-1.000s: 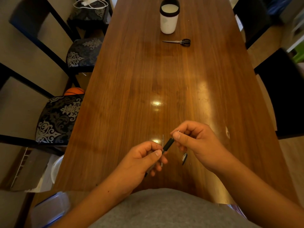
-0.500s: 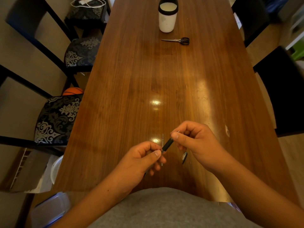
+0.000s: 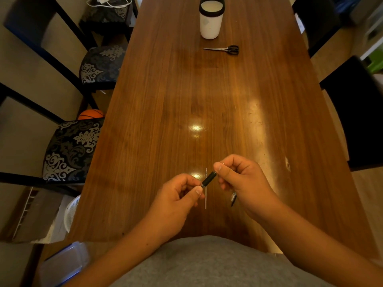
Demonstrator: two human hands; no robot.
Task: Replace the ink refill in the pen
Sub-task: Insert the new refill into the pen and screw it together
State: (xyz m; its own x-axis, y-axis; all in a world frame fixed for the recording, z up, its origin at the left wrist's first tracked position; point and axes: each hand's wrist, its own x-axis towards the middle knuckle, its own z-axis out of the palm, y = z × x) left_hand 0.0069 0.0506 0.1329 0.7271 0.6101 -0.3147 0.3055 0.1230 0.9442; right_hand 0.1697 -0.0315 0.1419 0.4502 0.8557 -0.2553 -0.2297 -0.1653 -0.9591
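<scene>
I hold a black pen (image 3: pixel 209 178) just above the near part of the wooden table (image 3: pixel 207 96). My right hand (image 3: pixel 242 183) pinches its upper tip end, where a metal point shows past the thumb. My left hand (image 3: pixel 178 200) pinches the lower end; the rest of the barrel is hidden in that fist. A thin pale ink refill (image 3: pixel 205 195) lies on the table beneath the pen, pointing away from me. A small dark pen part (image 3: pixel 233 199) lies on the wood under my right hand.
A white cup with a black rim (image 3: pixel 211 19) and black-handled scissors (image 3: pixel 224 49) sit at the far end. Patterned chairs (image 3: pixel 70 150) line the left side, dark chairs (image 3: pixel 358 112) the right. An orange ball (image 3: pixel 91 114) lies on the floor.
Both hands keep the same grip on the pen. The view has tipped slightly, so the cup and scissors sit a little higher in frame.
</scene>
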